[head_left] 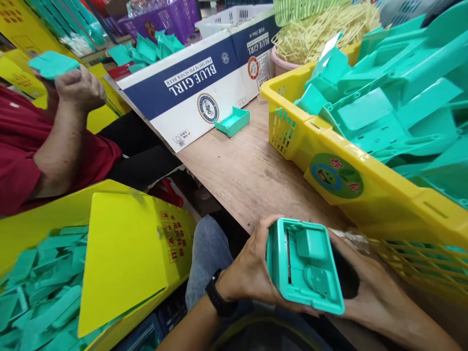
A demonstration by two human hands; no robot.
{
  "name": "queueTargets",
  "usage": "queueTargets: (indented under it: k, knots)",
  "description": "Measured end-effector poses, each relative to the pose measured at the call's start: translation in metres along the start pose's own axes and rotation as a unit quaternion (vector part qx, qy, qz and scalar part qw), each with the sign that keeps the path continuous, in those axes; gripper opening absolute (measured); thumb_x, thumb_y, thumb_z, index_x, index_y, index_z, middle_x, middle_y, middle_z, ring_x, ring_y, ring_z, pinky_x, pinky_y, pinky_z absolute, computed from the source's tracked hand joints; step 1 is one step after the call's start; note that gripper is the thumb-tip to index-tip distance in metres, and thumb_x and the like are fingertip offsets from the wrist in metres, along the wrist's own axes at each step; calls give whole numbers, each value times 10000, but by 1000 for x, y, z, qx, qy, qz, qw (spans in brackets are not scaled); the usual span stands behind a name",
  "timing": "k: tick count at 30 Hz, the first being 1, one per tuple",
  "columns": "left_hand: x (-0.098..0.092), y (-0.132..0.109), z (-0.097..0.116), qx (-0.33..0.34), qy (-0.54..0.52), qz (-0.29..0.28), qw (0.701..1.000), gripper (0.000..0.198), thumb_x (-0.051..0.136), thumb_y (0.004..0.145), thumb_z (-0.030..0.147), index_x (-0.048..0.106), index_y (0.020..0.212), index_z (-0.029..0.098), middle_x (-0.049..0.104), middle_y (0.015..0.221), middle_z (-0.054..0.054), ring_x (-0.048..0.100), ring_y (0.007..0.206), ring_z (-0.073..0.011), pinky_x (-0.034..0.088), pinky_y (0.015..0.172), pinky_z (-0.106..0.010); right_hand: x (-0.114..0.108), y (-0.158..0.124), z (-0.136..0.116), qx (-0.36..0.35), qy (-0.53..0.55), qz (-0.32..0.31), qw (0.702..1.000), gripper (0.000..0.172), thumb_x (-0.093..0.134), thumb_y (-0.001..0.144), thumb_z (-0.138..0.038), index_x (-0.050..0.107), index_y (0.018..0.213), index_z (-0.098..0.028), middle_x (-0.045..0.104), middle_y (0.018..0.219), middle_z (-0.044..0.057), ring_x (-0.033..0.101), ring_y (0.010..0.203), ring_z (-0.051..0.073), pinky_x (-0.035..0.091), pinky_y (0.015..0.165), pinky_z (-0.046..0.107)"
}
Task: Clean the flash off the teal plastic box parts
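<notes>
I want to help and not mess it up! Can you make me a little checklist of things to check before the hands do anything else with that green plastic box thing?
1. Both hands on the piece: ok. The left hand and right hand hold the teal plastic housing.
2. Small parts inside seated: cannot tell.
3. Bare wooden table ahead: ok.
4. Supply nearby: ok. The yellow basket holds teal parts.
5. The co-worker's hand is well apart: ok.
6. Right fingers' grip: cannot tell, hidden behind the housing.
</notes>
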State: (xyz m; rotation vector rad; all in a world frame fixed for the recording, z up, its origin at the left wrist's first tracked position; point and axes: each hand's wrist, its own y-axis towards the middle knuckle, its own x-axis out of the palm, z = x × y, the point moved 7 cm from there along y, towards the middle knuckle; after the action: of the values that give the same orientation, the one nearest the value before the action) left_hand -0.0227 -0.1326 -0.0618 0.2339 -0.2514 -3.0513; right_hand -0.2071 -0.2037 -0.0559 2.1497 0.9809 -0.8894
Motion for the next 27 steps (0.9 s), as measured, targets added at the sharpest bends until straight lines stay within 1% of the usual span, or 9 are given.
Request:
queueTargets:
  k: [2, 4, 8, 11, 14, 17, 19, 23, 27]
  knots:
    - [0, 1, 4, 36, 6, 1, 999, 1250, 1037, 518, 621, 379, 1518, 264, 596, 1409, -132, 668, 1264, -356, 531, 1182, -540, -1, 1, -1, -3, -7, -2, 1000, 1018, 723, 901, -659, 207, 1719, -341, 670, 1486, 125, 723, 1249, 352, 687, 966, 471]
    - [0, 1, 7, 63, 7, 1, 998, 1247, 1047, 511, 605, 394, 1524, 284, 594, 1416, -124, 665, 1273, -352, 530, 1186, -535, 0, 0, 2, 8, -3, 1, 1000, 983, 714, 908, -639, 231, 1714, -349, 665, 1497, 107, 714, 1268, 353, 677, 995, 486]
    - [0, 2, 6, 77, 21, -6, 997, 1266, 1035, 527, 623, 367, 1550, 290, 571, 1428, -127, 650, 1298, -359, 547, 1175, -524, 3, -4, 6, 35, 21, 5, 999, 984, 774, 864, -600, 307, 1691, -342, 637, 1534, 94, 695, 1300, 359, 655, 1051, 489]
    - [2, 1, 5, 79, 33, -9, 996, 1273, 1024, 556, 621, 329, 1574, 304, 551, 1440, -134, 640, 1325, -371, 543, 1180, -532, 2, -3, 5, 23, 22, -10, 999, 1026, 827, 829, -543, 312, 1687, -316, 654, 1508, 118, 706, 1281, 363, 664, 1033, 470]
    - [5, 1, 4, 68, 24, -18, 997, 1276, 1017, 577, 611, 296, 1581, 294, 541, 1471, -161, 615, 1369, -400, 509, 1215, -565, 1, -4, 7, 21, 15, -11, 1000, 1030, 818, 835, -560, 299, 1692, -320, 675, 1482, 115, 716, 1266, 356, 671, 1015, 462]
    - [5, 2, 2, 49, 17, -18, 998, 1257, 1018, 567, 608, 322, 1559, 272, 549, 1474, -167, 620, 1356, -404, 507, 1218, -575, 4, -10, 13, 36, 30, -5, 999, 1047, 810, 833, -577, 278, 1704, -339, 621, 1552, 98, 681, 1321, 362, 651, 1057, 475]
    - [5, 1, 2, 46, 31, -23, 998, 1254, 1017, 547, 615, 342, 1543, 260, 549, 1465, -168, 628, 1331, -399, 519, 1204, -577, 6, -14, 14, 41, 34, 5, 999, 1057, 829, 811, -567, 302, 1698, -339, 604, 1569, 98, 672, 1330, 379, 650, 1059, 481]
    - [5, -6, 10, 65, 57, -41, 995, 1221, 961, 587, 648, 326, 1550, 248, 547, 1421, -164, 626, 1311, -403, 543, 1167, -565, 3, -16, -3, 31, 13, 10, 999, 1076, 829, 806, -612, 295, 1697, -330, 643, 1526, 101, 693, 1298, 373, 648, 1063, 458]
    - [4, -12, 35, 140, 66, -41, 987, 1107, 878, 722, 597, 271, 1594, 287, 570, 1372, -135, 637, 1308, -399, 535, 1169, -562, -6, -14, -25, 25, 23, -7, 999, 904, 773, 891, -500, 345, 1668, -329, 611, 1566, 60, 694, 1308, 327, 625, 1094, 394]
